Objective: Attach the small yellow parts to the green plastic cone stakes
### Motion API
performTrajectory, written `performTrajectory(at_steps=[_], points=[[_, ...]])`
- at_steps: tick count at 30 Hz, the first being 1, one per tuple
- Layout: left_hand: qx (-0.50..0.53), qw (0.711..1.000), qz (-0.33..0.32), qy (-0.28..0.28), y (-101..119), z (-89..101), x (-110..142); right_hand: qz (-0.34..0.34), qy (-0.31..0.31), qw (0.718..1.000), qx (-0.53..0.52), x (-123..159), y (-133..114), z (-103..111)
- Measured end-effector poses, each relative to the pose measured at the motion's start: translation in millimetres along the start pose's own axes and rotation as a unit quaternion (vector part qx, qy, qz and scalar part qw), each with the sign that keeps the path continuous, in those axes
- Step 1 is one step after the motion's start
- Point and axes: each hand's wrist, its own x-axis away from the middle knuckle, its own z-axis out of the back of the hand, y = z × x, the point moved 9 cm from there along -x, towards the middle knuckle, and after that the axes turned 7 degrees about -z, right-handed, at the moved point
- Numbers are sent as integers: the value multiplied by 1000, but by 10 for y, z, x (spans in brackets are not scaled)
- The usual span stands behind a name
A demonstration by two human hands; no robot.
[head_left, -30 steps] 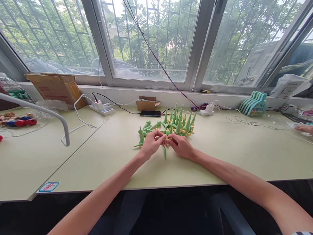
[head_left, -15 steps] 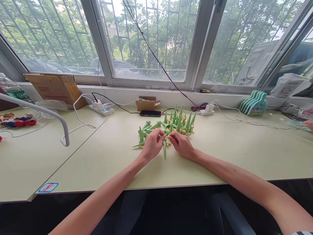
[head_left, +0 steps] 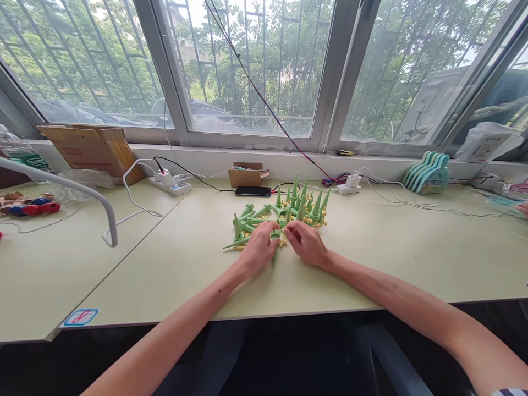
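My left hand point(head_left: 259, 245) is closed round a green plastic watering spike point(head_left: 275, 235), its ring-shaped collar up and its pointed end down toward the table edge. Close on its right, my right hand point(head_left: 307, 243) is pinched; whatever lies between its fingertips is too small to make out. Behind both hands is a crowd of similar parts: upright green spikes with yellow side pieces point(head_left: 315, 209) on the right, and green spikes lying on their sides point(head_left: 262, 211) on the left. One more spike point(head_left: 237, 228) stands upright beside my left hand.
Behind the pile lie a phone point(head_left: 253, 191) and a small open cardboard box point(head_left: 248, 175). Power strips point(head_left: 173, 186) with cables run along the wall. A white bent tube point(head_left: 108, 220) is at left, turquoise hangers point(head_left: 427, 173) at right. Another person's hand point(head_left: 523, 208) shows at the right edge.
The spike in my left hand has tilted and shifted slightly left, so its collar now shows. My left fingers have moved a little apart from my right ones.
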Motion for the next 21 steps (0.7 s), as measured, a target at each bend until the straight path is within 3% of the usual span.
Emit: performTrajectory(at_steps=[9,21], points=[[10,1000,-1,-12,14,-7,1,-1,0,1000,3,7,1,-8],[58,997,18,44,40,138,-27,-2,27,1000,-4,-2,-42,71]])
